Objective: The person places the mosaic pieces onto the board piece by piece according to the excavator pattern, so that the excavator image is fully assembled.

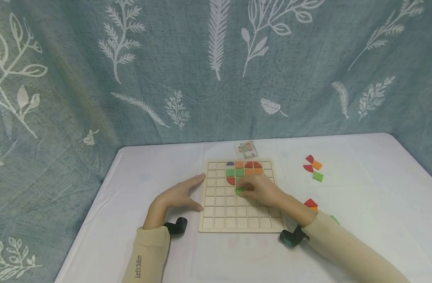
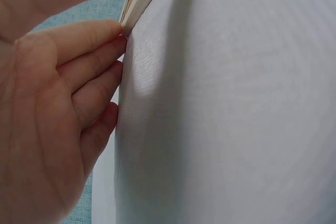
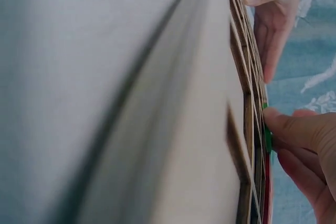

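My right hand is over the middle of a wooden grid board, its thumb and fingers pinching a green square tile at one of the cells. Part of that tile is hidden by the fingertips. Fingers fairly straight and thumb spread, my left hand touches the board's left edge with its fingertips and thumb. Around the right fingertips, the upper cells hold green squares, orange squares, red quarter-circles and a small blue rounded piece.
Behind the board lies a small pattern card. On the white table to the right are loose red quarter-circles, an orange square and a green square. A red piece lies nearer, beside the right forearm.
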Tool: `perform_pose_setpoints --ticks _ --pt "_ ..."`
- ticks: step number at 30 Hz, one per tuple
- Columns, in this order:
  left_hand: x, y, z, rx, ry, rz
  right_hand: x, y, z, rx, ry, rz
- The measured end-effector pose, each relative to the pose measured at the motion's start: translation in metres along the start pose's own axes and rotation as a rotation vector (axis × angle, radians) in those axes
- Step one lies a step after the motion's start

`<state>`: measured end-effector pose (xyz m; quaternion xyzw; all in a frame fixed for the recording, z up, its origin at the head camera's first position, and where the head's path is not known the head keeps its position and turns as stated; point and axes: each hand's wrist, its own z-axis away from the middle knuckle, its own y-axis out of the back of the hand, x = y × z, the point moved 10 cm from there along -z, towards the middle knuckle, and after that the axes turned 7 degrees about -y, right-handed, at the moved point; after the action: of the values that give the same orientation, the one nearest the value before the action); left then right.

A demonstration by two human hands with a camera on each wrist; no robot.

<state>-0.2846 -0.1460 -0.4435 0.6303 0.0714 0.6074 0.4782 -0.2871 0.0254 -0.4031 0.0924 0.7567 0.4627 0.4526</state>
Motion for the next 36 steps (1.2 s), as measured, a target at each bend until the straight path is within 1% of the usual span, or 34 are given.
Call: perform_pose_setpoints --ticks 6,14,17,20,23,25,28,30,32,36 --pt "-0.001 -0.001 -0.001 0.002 0.004 0.003 -0.001 0.0 0.002 0.007 -0.014 0.038" --pt "-0.002 -0.001 -0.001 0.003 0.0 -0.003 0.002 0.001 0.002 0.03 -0.047 0.04" --pt "-0.003 -0.001 -0.001 0.004 0.004 -0.003 0.001 0.002 0.002 0.045 -0.043 0.019" --pt "-0.003 -0.001 -0.001 0.002 0.006 -0.006 0.001 0.006 0.001 0.042 -0.052 -0.062" --pt "-0.003 -0.001 -0.002 0.001 0.002 -0.006 0.002 0.008 0.001 -0.012 -0.068 -0.166" --pt "-0.002 -0.001 -0.002 -0.001 -0.001 -0.005 0.003 0.008 0.001 -0.071 -0.085 -0.237" --pt "-0.002 -0.002 -0.002 -0.004 -0.004 -0.005 0.002 0.008 0.002 -0.159 -0.083 -0.307" --pt "-0.002 -0.002 -0.002 -0.004 -0.001 -0.007 0.004 0.008 0.005 -0.195 -0.084 -0.323" --pt "-0.003 -0.002 -0.002 -0.003 0.002 -0.007 0.007 0.009 0.008 -0.214 -0.086 -0.319" --pt "-0.005 -0.002 -0.001 -0.004 0.015 0.0 0.019 0.014 0.019 -0.221 -0.123 -0.321"
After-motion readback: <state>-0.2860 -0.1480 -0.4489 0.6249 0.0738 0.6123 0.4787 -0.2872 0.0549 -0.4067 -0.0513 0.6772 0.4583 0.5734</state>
